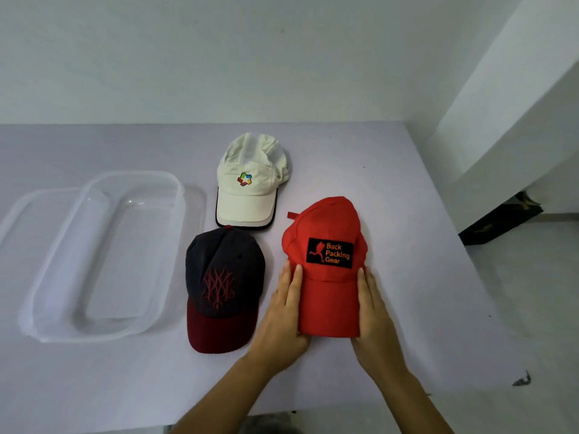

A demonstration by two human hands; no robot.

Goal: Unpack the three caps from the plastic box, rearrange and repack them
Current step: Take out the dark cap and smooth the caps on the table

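Note:
Three caps lie on the pale table outside the clear plastic box (163, 245). A red cap (329, 296) with a black "Back Packing Gear" patch lies at the right. My left hand (283, 311) grips the left side of its brim and my right hand (374, 314) grips the right side. A dark navy cap (222, 289) with a maroon brim and red embroidery lies just left of my left hand. Behind them sits a white cap (250, 183) with a coloured logo. The box holds nothing.
The box's clear lid (18, 214) lies under or beside the box at the left. The table's front edge (219, 418) runs close to my forearms and its right edge drops off past the red cap. A white wall stands behind, and a dark object (501, 217) sits low at the right.

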